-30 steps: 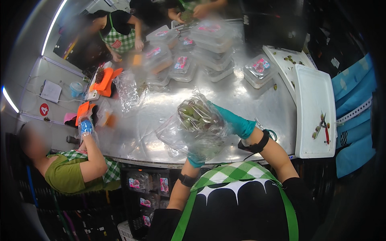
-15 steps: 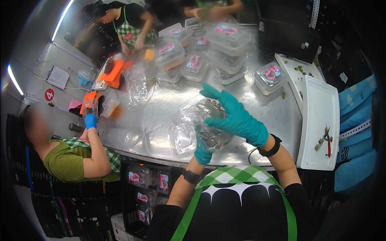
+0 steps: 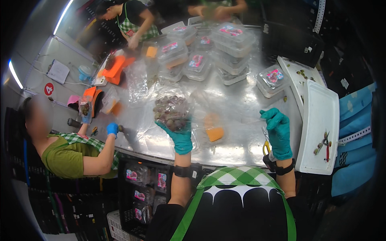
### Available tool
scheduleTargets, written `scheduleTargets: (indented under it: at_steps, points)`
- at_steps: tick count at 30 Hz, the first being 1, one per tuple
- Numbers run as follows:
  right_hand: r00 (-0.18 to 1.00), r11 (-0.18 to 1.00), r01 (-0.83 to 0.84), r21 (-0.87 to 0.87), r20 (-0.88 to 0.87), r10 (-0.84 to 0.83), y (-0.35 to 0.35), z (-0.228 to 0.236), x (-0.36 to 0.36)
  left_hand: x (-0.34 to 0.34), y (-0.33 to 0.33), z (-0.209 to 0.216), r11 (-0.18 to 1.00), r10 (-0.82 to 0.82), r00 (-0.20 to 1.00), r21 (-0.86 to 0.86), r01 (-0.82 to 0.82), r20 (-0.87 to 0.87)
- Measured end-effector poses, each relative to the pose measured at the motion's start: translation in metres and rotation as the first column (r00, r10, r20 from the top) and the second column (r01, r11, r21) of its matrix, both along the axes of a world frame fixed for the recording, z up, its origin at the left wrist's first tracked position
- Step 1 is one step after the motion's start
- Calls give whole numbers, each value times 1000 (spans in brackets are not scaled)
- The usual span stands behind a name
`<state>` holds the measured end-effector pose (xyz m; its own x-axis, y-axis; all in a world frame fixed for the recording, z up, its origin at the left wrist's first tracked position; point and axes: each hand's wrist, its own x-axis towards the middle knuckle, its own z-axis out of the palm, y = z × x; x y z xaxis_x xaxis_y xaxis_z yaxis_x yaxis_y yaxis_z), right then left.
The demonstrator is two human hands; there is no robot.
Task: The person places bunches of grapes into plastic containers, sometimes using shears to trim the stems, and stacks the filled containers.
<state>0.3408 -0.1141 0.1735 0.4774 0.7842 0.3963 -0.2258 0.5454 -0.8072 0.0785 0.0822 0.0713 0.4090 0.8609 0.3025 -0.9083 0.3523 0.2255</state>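
Note:
My left hand (image 3: 180, 138), in a teal glove, supports a bunch of dark purplish grapes (image 3: 171, 110) from below. Clear plastic film wraps around the fruit, so some of the fingers are hidden. Off to the right, my right hand (image 3: 277, 130), also gloved in teal, is raised with its fingers curled and the tips pinched. Thin clear plastic seems to stretch towards those fingertips, but what they hold is too faint to make out. Scissors with yellow handles (image 3: 266, 145) show right beside this hand. Between my hands, an orange-yellow pad (image 3: 214, 130) shows through a clear plastic box.
Stacked lidded clear boxes (image 3: 233, 40) stand at the far side of the metal table (image 3: 241, 150). One more box (image 3: 272, 80) sits at right, near a white tray (image 3: 317, 156) holding stems and a red-handled tool. A co-worker's blue-gloved hand (image 3: 113, 128) is at left. Below lies a black crate (image 3: 128, 223).
My hands have moved apart: the left went left with the wrapped grapes, now in plain sight, and the right drew back to the right and curled its fingers. The orange-yellow pad and scissors now show.

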Motion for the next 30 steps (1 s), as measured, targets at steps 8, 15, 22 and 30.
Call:
scheduleTargets:
  at_steps: [8,15,22,30]
  points:
    - [974,915,194,-354,181,-137,-14,21,10,3,-5,26,935,355,910,100,-341,-213]
    - [614,966,258,-28,776,-141,20,84,-31,18,-20,27,831,442,730,-67,-552,-521]
    - [995,934,74,-348,93,-44,26,34,-11,32,-39,68,754,586,785,490,-436,-202]
    - [909,831,358,-425,361,-207,16,17,16,18,-31,63,820,-32,484,-254,513,875]
